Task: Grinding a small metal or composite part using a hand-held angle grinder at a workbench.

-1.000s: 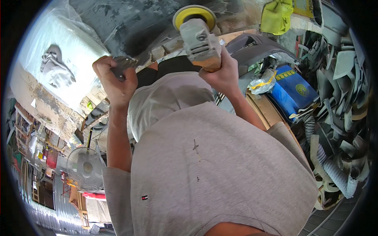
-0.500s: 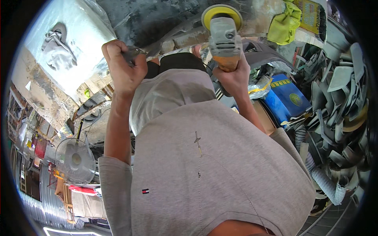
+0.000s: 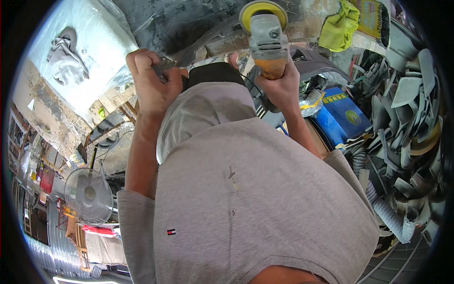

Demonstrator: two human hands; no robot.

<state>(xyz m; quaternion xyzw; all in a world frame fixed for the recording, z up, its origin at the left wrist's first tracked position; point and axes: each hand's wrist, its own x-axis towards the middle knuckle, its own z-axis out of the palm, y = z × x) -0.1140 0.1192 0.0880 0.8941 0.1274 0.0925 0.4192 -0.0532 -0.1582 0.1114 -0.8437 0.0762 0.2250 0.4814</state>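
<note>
My right hand [image 3: 283, 87] is wrapped round the orange rear body of a dusty grey angle grinder [image 3: 267, 45]. The grinder stands upright in view, with its round yellow-rimmed disc [image 3: 257, 8] at the far end, over the workbench edge. On the left, my left hand [image 3: 153, 83] is closed round a small dark grey piece [image 3: 165, 63]. Only part of that piece shows past the fingers, so I cannot make out its kind. Hand and piece are apart from the grinder.
A dark, dusty work surface [image 3: 179, 23] lies ahead. At the far left a grey cloth [image 3: 68, 59] rests on plastic sheeting. A yellow-green cloth [image 3: 339, 28] hangs at the right edge. Many grey curved pieces [image 3: 409, 94] pile beside a blue box [image 3: 344, 116]; a fan [image 3: 89, 194] stands left.
The grinder has shifted slightly up and left in view. My left hand has come a little to the right, still closed round the dark piece.
</note>
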